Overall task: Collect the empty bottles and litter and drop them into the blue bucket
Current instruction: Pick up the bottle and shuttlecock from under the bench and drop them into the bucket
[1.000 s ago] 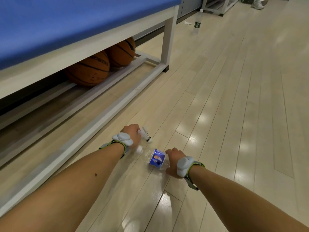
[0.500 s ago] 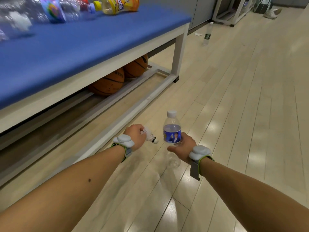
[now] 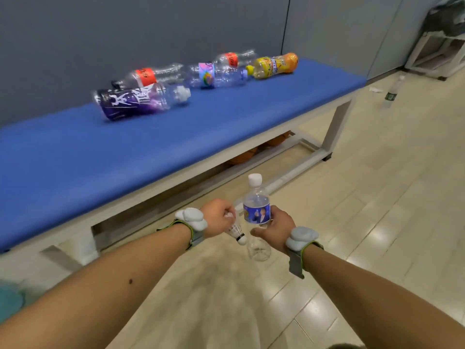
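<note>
Open wooden floor (image 3: 377, 222) is left free from twelve to three o'clock of the hands, while passage toward nine to eleven o'clock is blocked by the blue bench (image 3: 125, 159), whose far half is crowded by five lying bottles (image 3: 201, 76) against the grey wall (image 3: 125, 34).

Both arms reach forward, left hand (image 3: 218, 217) and right hand (image 3: 276, 229) clenched.

The basketballs (image 3: 254, 153) are mostly hidden under the bench (image 3: 151, 147). A teal object (image 3: 10, 302) is cut off at the left edge, blurred beyond identification.
</note>
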`<state>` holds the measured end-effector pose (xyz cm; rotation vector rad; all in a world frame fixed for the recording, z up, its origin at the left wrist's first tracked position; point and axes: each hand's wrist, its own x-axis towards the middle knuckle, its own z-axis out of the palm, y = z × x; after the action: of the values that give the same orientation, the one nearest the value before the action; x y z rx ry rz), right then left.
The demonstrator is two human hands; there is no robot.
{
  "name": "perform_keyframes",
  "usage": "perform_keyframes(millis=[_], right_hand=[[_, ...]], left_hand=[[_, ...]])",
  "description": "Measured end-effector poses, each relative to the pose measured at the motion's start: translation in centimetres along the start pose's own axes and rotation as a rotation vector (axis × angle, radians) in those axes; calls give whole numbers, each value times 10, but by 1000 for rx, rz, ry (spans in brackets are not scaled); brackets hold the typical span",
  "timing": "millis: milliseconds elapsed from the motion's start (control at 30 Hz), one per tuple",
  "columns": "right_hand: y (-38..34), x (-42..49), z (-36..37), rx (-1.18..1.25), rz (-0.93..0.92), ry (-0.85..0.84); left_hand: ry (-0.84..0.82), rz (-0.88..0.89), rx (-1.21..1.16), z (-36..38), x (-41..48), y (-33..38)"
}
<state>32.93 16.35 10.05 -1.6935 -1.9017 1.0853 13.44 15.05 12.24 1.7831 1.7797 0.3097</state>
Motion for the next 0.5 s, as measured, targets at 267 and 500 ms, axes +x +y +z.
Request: perform_keyframes(millis=[267, 500], right_hand=[[-98, -17, 52, 40, -184, -164], [-177, -59, 129, 107, -335, -393]], left_hand=[[53, -112, 10, -83, -98, -48], [122, -299, -54, -130, -203, -114]])
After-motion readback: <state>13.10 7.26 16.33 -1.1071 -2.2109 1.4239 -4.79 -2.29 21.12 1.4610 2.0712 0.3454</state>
